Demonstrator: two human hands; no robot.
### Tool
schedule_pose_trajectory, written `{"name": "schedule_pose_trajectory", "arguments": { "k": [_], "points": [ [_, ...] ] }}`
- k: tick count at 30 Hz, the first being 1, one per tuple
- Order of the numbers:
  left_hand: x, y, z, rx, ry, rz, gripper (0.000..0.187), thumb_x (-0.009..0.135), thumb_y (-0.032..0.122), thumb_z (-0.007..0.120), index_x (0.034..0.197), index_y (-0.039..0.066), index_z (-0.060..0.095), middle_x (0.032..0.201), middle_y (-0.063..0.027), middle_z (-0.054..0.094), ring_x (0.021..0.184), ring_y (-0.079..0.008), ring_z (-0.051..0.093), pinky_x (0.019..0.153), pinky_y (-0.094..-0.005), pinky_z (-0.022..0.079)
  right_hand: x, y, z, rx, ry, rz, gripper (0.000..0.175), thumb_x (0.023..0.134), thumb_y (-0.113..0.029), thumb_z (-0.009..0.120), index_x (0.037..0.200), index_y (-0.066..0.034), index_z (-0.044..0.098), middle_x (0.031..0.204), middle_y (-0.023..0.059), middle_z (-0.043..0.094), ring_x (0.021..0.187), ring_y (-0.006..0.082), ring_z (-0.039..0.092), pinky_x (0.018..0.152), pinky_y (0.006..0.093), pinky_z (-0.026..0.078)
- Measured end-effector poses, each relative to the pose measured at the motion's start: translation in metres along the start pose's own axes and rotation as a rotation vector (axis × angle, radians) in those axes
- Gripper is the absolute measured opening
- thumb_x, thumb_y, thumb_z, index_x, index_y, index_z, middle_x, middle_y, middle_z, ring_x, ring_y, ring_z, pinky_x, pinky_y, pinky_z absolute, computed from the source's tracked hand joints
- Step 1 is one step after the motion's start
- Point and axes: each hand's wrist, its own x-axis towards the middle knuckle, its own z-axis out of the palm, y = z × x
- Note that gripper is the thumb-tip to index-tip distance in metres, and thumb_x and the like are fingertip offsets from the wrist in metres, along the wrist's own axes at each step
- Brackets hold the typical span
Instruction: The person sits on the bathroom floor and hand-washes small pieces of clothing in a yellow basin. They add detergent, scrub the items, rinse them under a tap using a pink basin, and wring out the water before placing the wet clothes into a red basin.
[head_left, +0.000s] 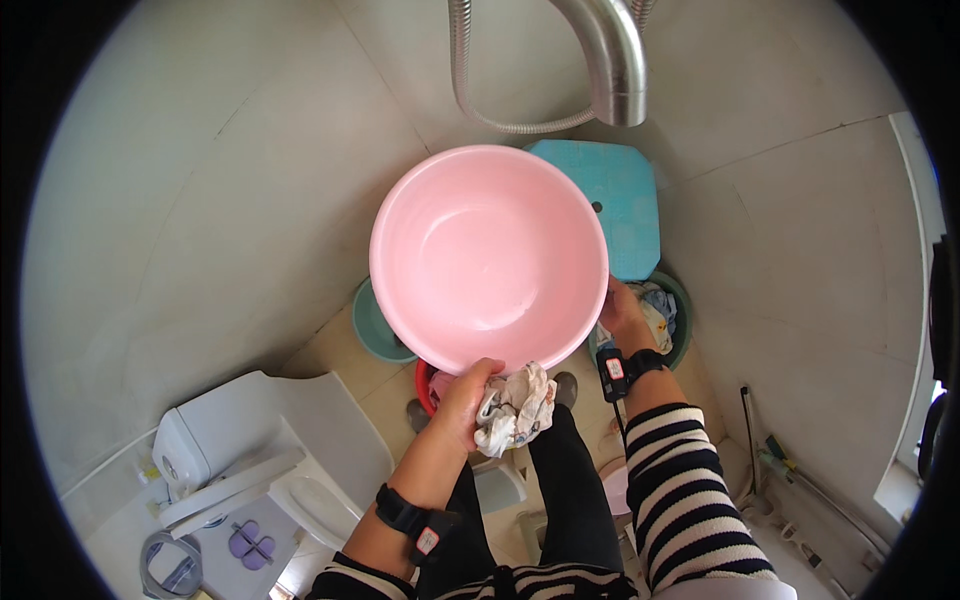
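A large pink plastic basin (487, 255), with only a wet shine on its bottom, is held up before me. My left hand (461, 405) grips a crumpled, pale printed cloth (516, 409) just below the basin's near rim, its thumb reaching up to that rim. At the right side of the basin, my right hand (622, 306) holds its outer wall; most of those fingers are hidden behind the basin.
A turquoise stool (622, 202) stands behind the basin, beneath a metal faucet spout (621, 90). Green basins sit left (367, 322) and right (681, 322), the right one holding clothes. A red basin (422, 386) lies below. A toilet (225, 435) stands lower left.
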Motion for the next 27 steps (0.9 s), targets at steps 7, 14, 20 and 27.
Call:
{"name": "schedule_pose_trajectory", "arguments": {
  "k": [7,14,20,27],
  "points": [
    [0.013,0.0,-0.032,-0.014,-0.033,0.006,0.027,0.087,0.023,0.054,0.096,-0.002,0.061,0.088,-0.0133,0.068,0.078,-0.0243,0.067,0.076,-0.0364,0.055,0.009,0.006,0.003,0.244,0.057,0.038,0.025,0.088,-0.018,0.064,0.106,-0.0016,0.057,0.103,0.0139,0.063,0.096,0.0272,0.06,0.089,0.0405,0.048],
    [0.019,-0.006,-0.042,0.059,0.02,0.092,0.026,0.087,0.02,0.057,0.1,-0.002,0.059,0.091,-0.0137,0.067,0.081,-0.0234,0.066,0.077,-0.0358,0.055,0.012,0.002,0.013,0.213,0.1,-0.029,0.032,0.084,-0.02,0.068,0.108,0.0,0.06,0.1,0.0124,0.064,0.095,0.025,0.062,0.087,0.041,0.051],
    [0.004,-0.004,-0.035,0.074,-0.03,0.123,0.028,0.084,0.016,0.06,0.105,-0.002,0.057,0.096,-0.0119,0.064,0.083,-0.0214,0.065,0.077,-0.0344,0.054,-0.047,-0.002,0.055,0.126,-0.004,0.003,0.035,0.088,-0.022,0.059,0.112,0.0043,0.057,0.099,0.0171,0.065,0.09,0.0249,0.065,0.082,0.0394,0.055],
    [-0.024,0.014,-0.022,0.103,-0.111,0.141,0.029,0.083,0.016,0.061,0.107,-0.001,0.057,0.099,-0.0104,0.063,0.086,-0.0198,0.064,0.079,-0.0332,0.053,-0.081,0.02,0.079,0.213,-0.05,-0.013,0.034,0.087,-0.018,0.057,0.111,0.0061,0.057,0.1,0.0181,0.064,0.091,0.0258,0.064,0.083,0.0395,0.054]
  ]
}}
